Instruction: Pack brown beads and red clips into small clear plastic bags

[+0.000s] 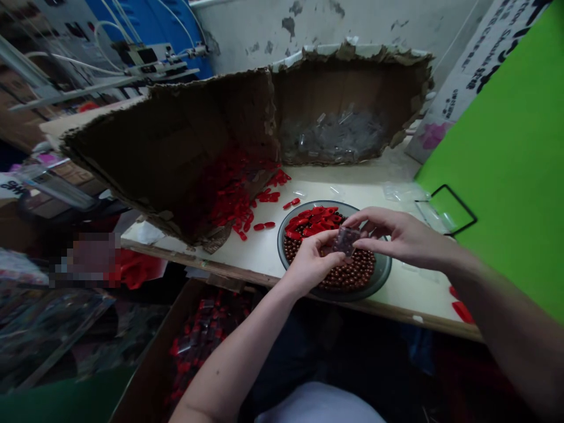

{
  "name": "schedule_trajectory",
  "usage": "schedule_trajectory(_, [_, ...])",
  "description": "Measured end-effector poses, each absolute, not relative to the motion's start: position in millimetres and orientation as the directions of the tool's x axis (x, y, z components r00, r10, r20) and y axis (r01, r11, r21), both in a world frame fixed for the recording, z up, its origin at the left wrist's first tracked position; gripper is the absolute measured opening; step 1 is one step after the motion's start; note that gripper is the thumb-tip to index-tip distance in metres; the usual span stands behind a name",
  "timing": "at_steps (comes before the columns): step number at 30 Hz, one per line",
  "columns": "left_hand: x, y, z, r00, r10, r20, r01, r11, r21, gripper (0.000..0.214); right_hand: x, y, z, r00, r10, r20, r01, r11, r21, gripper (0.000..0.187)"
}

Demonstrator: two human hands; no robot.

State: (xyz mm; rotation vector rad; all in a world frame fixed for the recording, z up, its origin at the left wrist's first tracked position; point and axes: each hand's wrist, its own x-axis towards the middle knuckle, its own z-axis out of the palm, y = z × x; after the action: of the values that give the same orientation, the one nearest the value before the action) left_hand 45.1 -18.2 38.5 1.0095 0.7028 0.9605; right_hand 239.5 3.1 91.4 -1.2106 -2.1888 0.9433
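Both my hands meet over a grey round plate (379, 281) on the white table. The plate holds many small brown beads (352, 273) and a heap of red plastic caps (315, 218). My left hand (311, 261) and my right hand (394, 232) pinch a small clear packet (346, 239) with brown beads inside, held just above the plate. The fingers of both hands are closed on the packet.
A torn cardboard box (176, 147) lies on its side at the left, red caps (240, 197) spilling from it. A second box (352, 100) behind holds clear plastic parts. A green panel (506, 153) stands at the right. Below the table edge a carton (202, 335) holds filled packets.
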Motion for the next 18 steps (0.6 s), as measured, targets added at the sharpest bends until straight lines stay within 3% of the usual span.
schedule_trajectory(7, [39.7, -15.7, 31.4, 0.473, 0.874, -0.115, -0.285, 0.275, 0.918, 0.042, 242.9, 12.0, 95.9, -0.553, 0.827, -0.106, 0.627, 0.328, -0.707, 0.021])
schedule_trajectory(14, [29.7, -11.0, 24.0, 0.435, 0.887, -0.154, -0.288, 0.299, 0.91, 0.041, 251.1, 20.0, 78.2, -0.502, 0.845, -0.185, 0.598, 0.185, -0.78, 0.026])
schedule_trajectory(18, [25.1, -10.4, 21.8, 0.419, 0.895, -0.153, -0.339, 0.31, 0.888, 0.039, 257.8, 22.5, 54.4, -0.493, 0.844, -0.21, 0.73, 0.271, -0.627, 0.025])
